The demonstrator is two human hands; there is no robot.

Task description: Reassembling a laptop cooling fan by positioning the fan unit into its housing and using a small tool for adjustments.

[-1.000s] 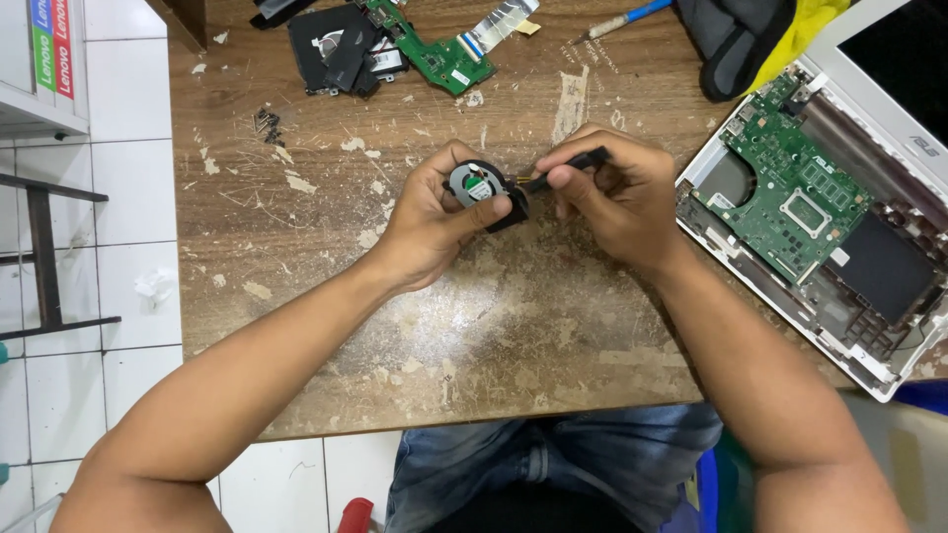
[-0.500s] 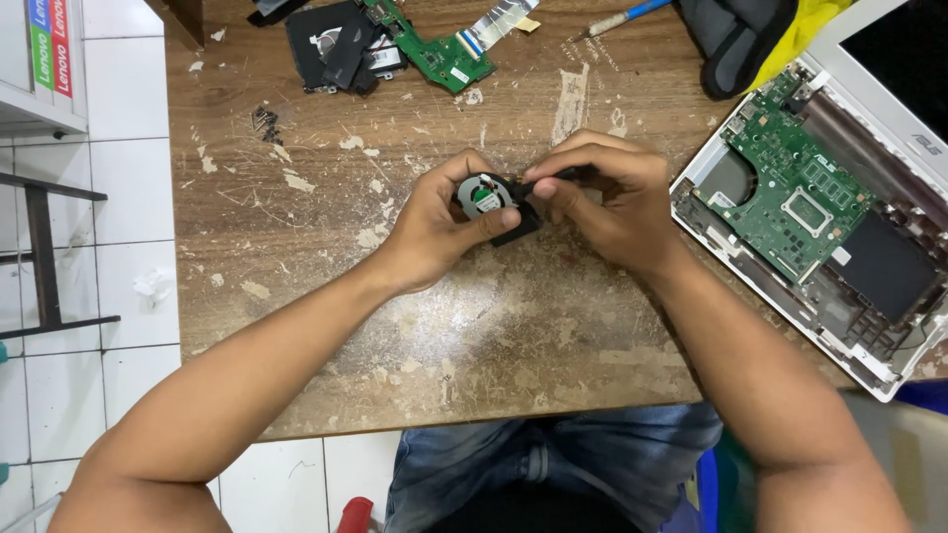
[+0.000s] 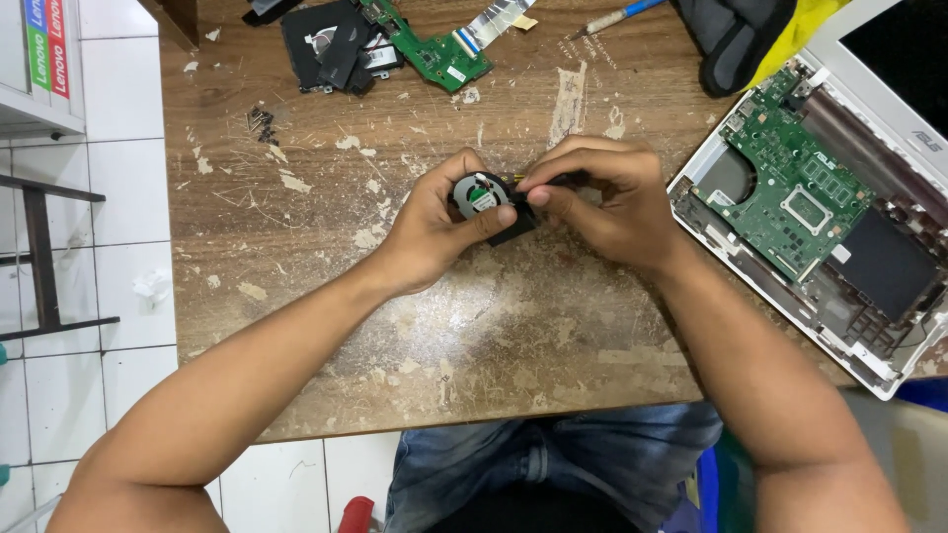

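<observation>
Right now the person's left hand (image 3: pixel 434 232) is gripping a small round black plastic cooling fan (image 3: pixel 486 200) with a grey middle, its fingers curled tight around the fan's edge. The right hand (image 3: pixel 602 202) is touching the fan at its three o'clock side, with the fingertips pinched close together on a small dark part there. What that part is, I cannot tell. The fan is being held just above the middle of the worn brown wooden table (image 3: pixel 326 257).

As for the work, the white laptop with its back cover off (image 3: pixel 820 212) is lying open at three o'clock, showing a green circuit board. So the fan looks like it is already out of a machine, and it is not yet back in any place.

Nearest to the camera, blue jeans (image 3: pixel 553 469) are showing at six o'clock under the table edge. At twelve o'clock, farther away, a small green circuit board with black parts (image 3: pixel 395 44) is lying on the table. A blue-handled tool (image 3: pixel 612 17) is lying near it at one o'clock. White floor tiles (image 3: pixel 109 197) are showing at nine o'clock.
</observation>
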